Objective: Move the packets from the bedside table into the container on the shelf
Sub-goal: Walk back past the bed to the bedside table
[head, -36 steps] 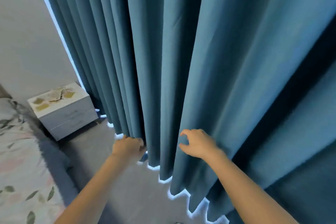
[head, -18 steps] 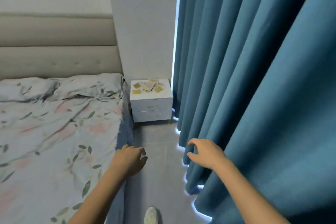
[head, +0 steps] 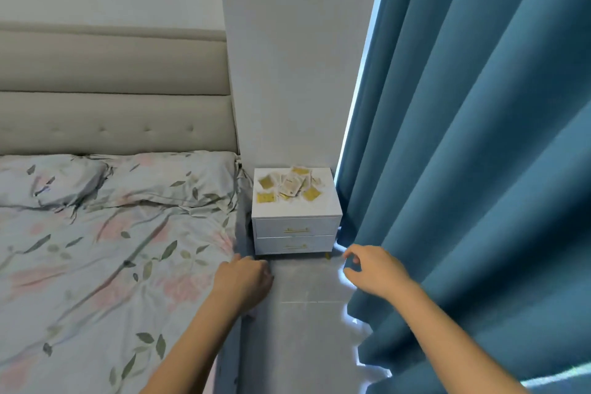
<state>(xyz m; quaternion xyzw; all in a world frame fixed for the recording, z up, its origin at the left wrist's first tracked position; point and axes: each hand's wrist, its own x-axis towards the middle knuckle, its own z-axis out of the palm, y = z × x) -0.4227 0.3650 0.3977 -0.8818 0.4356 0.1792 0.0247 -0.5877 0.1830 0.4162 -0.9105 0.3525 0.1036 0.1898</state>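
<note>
A white bedside table (head: pixel 295 208) is standing in the corner of a bedroom, its back against a pale grey wall (head: pixel 287 57) and its short gold feet resting on a grey tiled floor (head: pixel 307 323). To the left of the table, a bed (head: pixel 105 259) is lying under a cover printed with pink flowers and green leaves, with a padded beige headboard (head: pixel 112 89) rising behind it. To the right of the table, a teal curtain (head: pixel 473 153) is hanging in deep folds down to the floor, daylight leaking along its edge nearest the table. The table is showing two drawers (head: pixel 295 235), one above the other, each with a slim gold handle.

The packets (head: pixel 289 187) are lying scattered on top of the table, some overlapping in a loose heap towards the back. They are small, flat and square; four are showing yellow-gold faces, while several others are showing white or cream faces with small print too fine to read. The exact total cannot be told where they overlap.

A person's two bare forearms are reaching forward in front of the table, well short of it. The left hand (head: pixel 244 281) is hovering at the bed's edge, below and left of the table, its fingers loosely curled and holding nothing. The right hand (head: pixel 375 272) is hovering beside the curtain, below and right of the table, its thumb and forefinger curved apart in a narrow gap and gripping nothing.
</note>
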